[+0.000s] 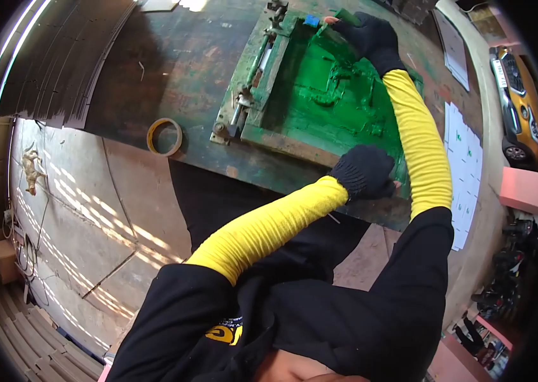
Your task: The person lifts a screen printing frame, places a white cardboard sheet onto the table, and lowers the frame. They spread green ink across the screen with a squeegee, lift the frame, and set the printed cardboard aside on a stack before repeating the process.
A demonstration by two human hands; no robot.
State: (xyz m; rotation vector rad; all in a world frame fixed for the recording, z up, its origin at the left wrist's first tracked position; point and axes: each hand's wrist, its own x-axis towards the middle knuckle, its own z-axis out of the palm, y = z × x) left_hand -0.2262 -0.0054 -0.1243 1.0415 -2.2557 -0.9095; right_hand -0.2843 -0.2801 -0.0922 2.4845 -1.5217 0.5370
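Your right hand (370, 38) grips what looks like a green squeegee (345, 14) at top centre, at the screen frame's (281, 137) far end, while your left hand (364, 172) clamps its near rim, centre right.

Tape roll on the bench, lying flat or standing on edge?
Flat: the tape roll lies on the table, its open ring facing up.

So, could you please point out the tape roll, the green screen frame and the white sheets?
tape roll (151, 136), head view, on its left rim.
green screen frame (320, 83), head view, on the inked mesh.
white sheets (466, 159), head view, on the top sheet.
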